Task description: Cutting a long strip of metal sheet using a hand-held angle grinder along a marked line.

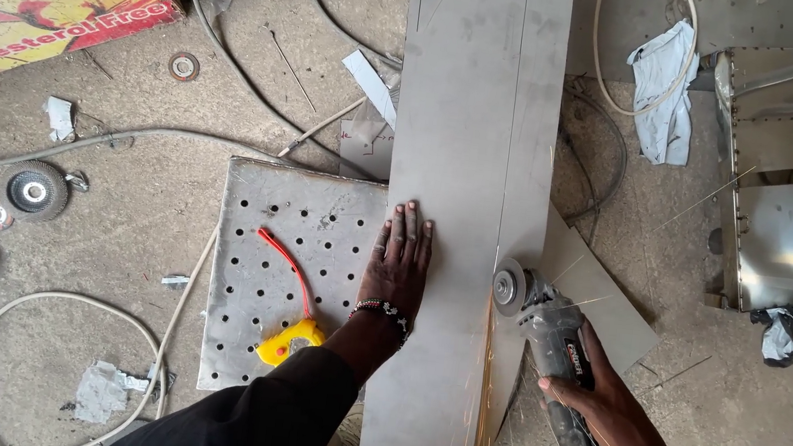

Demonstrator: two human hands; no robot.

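Sheet: the long grey metal sheet (442,259) lies on the concrete floor (141,252), running away from you, its left edge over the perforated square metal plate (295,271).
Cut: your black angle grinder (554,338) has its disc in the sheet's right side, sparks streaming back toward you along the line.
Right hand (611,406): its grip is closed around the grinder body.
Left hand (398,269): flat and open, holding nothing, pressing the sheet just left of the disc.
Risk, pinch: if the narrow strip sags, I judge the disc could bind and kick.
Risk, hand: a slip sideways would bring the disc toward your fingers.
Risk, cables: the grey cords (74,138) lie near; sparks could scorch them.
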